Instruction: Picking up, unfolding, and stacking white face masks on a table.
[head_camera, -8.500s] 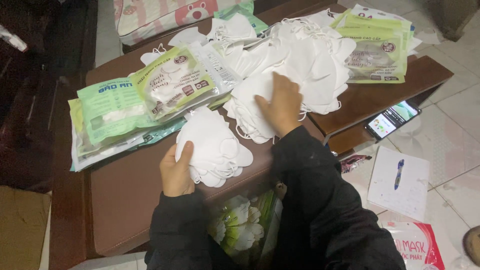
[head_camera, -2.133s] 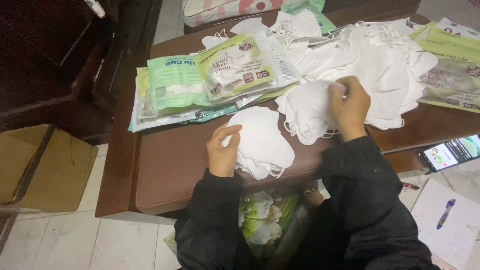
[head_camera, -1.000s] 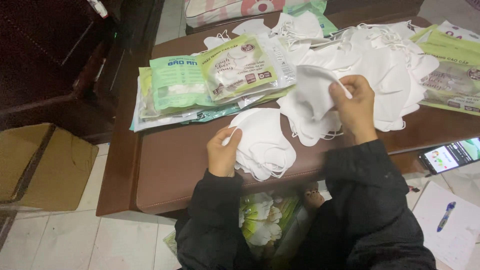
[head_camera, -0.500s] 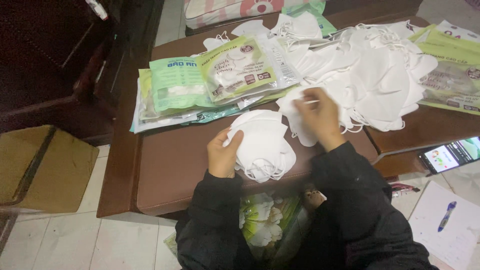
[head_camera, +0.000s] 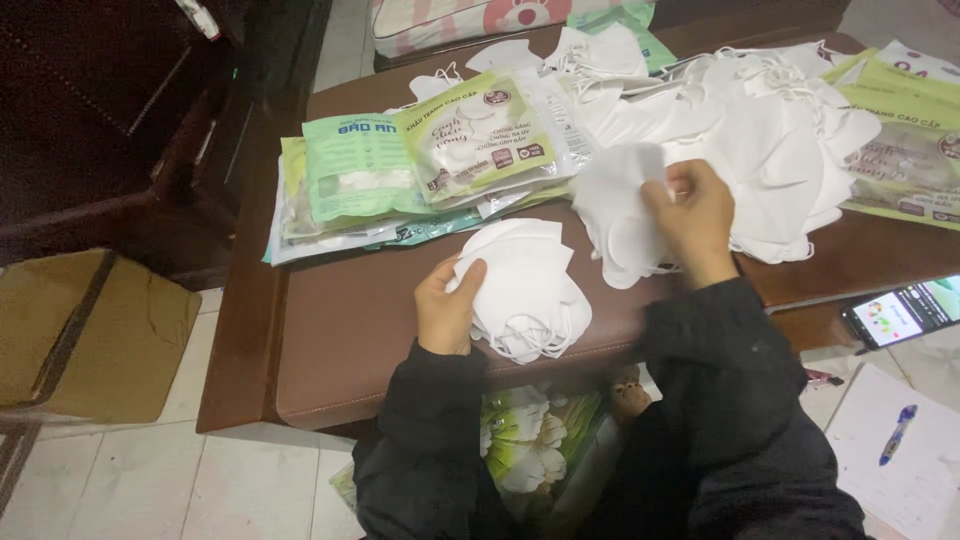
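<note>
1. Masks in a neat white stack (head_camera: 525, 290) sit on the brown table (head_camera: 330, 330), near its front edge; everything below is placed from this stack.
2. Left hand (head_camera: 447, 308) grips the stack's left edge, thumb on top and fingers curled beneath, closed on it.
3. Right hand (head_camera: 695, 220), up and to the right of the stack, pinches a single white mask (head_camera: 615, 205) between thumb and fingers, lifted a little off the table and well apart from the left hand.
4. Beyond that hand, further right of the stack, spreads a loose heap of white masks (head_camera: 770, 140).
5. Behind the stack, towards the table's far side, lie overlapping green and white mask packets (head_camera: 420, 165).
6. More packets (head_camera: 905, 150) lie at the far right, past the heap.
7. Right of the stack and lower, off the table, a lit phone (head_camera: 905, 312) rests on a ledge, with a blue pen (head_camera: 897, 434) on white paper (head_camera: 900, 470) below it.
8. Left of the stack, on the floor, stands a cardboard box (head_camera: 90, 335).
</note>
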